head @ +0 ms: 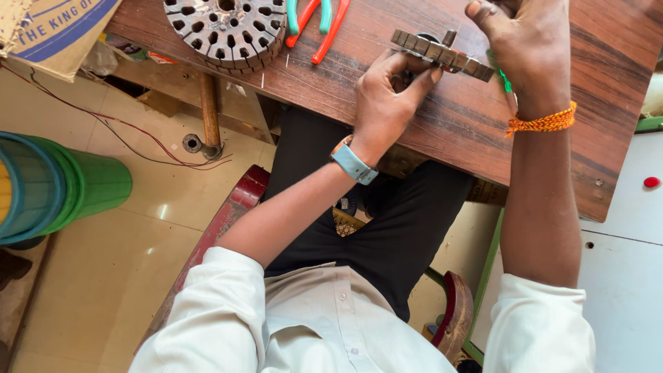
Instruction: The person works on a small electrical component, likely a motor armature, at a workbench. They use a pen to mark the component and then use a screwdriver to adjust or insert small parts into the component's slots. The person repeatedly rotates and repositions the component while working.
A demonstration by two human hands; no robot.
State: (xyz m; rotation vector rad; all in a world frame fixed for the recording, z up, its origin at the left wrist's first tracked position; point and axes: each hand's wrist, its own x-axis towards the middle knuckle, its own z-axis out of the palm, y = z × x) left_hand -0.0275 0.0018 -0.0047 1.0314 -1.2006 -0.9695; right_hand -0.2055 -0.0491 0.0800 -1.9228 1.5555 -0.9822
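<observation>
My left hand point(388, 97) grips the near edge of a round slotted metal core point(442, 54), which stands tilted on edge on the dark wooden table point(449, 124). My right hand point(526, 48) rests against the far right side of that core, and a green-handled tool point(505, 81) shows under the palm. A second slotted metal core point(226, 29) lies flat at the table's far left. Pliers with green and red handles point(319, 21) lie between the two cores.
A green and blue plastic bin point(59, 185) stands on the tiled floor at left. A cardboard box point(48, 27) sits at the top left, with thin wires point(131, 135) trailing past a table leg point(208, 110). A white cabinet point(621, 262) stands at right.
</observation>
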